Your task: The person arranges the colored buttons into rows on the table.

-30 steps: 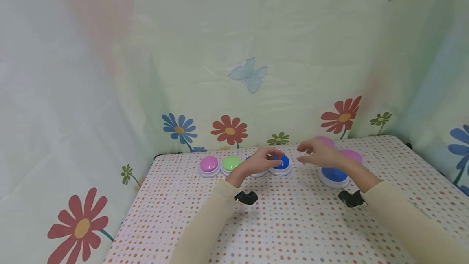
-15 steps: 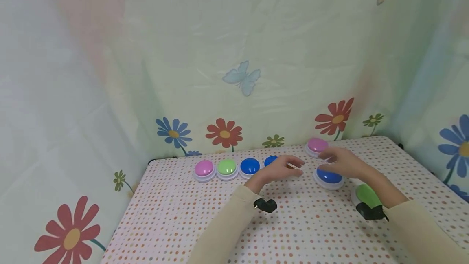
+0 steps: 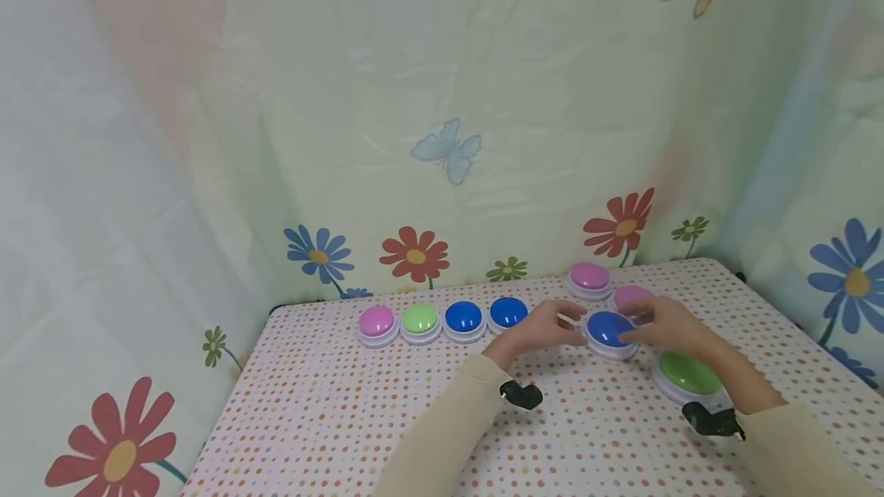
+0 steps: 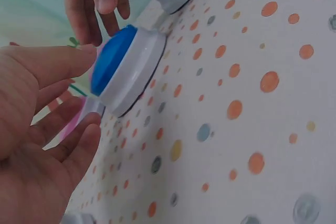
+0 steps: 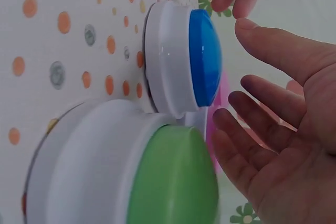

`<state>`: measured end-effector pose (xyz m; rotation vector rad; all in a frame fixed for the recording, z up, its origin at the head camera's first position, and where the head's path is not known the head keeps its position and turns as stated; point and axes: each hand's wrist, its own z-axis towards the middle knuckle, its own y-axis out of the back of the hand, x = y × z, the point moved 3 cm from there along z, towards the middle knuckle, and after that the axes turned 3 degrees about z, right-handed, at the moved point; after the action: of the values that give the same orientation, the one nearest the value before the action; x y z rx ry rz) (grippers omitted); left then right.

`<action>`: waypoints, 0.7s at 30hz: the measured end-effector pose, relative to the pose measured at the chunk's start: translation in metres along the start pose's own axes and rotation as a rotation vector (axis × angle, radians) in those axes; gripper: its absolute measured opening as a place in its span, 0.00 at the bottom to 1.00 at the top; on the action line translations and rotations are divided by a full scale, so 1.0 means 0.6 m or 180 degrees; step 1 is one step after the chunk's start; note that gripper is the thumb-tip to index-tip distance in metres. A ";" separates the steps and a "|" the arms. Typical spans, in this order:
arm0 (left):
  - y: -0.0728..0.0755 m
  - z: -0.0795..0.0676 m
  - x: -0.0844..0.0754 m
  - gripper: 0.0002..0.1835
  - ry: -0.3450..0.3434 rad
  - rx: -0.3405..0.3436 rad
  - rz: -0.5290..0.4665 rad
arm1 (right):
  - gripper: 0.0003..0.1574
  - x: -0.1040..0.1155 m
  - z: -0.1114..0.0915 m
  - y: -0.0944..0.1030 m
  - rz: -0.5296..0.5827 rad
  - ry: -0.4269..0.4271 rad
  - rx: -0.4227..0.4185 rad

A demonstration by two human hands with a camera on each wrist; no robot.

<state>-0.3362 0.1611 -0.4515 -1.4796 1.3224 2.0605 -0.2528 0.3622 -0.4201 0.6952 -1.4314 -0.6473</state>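
A blue-domed push button (image 3: 609, 328) with a white round base stands on the table between the two hands. My left hand (image 3: 542, 326) is at its left side, fingers spread and relaxed, thumb close to the dome in the left wrist view. On the other side, my right hand (image 3: 670, 326) hovers with loosely bent fingers; the right wrist view shows a gap between its fingers and the blue dome (image 5: 206, 59). Neither hand holds anything. Under the right forearm sits a green button (image 3: 689, 373). Behind the right fingers, a pink button (image 3: 631, 296) is partly covered.
Another pink button (image 3: 589, 277) stands farther back. To the left runs a row: a pink button (image 3: 376, 322), a green button (image 3: 420, 319) and two blue buttons (image 3: 463, 317), the last partly behind the left hand. A flowered curtain (image 3: 345, 98) rises behind the dotted table (image 3: 387, 420).
Both hands have moved rightward, the left from beside the row's end blue button to the separate blue one, the right to its right side. The green button on the right has come into view.
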 end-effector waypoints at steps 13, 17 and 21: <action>-0.029 0.023 0.020 0.33 0.0150 -0.0313 0.0099 | 0.47 -0.043 0.000 -0.022 0.0166 -0.0098 -0.0110; -0.043 0.033 0.023 0.33 0.0154 -0.0384 0.0279 | 0.49 -0.048 -0.001 -0.024 0.0161 -0.0144 -0.0137; -0.055 0.046 0.021 0.32 0.0076 -0.0470 0.0435 | 0.53 -0.048 -0.002 -0.022 0.0088 -0.0149 -0.0152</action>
<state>-0.3359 0.1976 -0.4777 -1.5162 1.3402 2.2777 -0.2525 0.3753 -0.4489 0.6254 -1.4615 -0.6779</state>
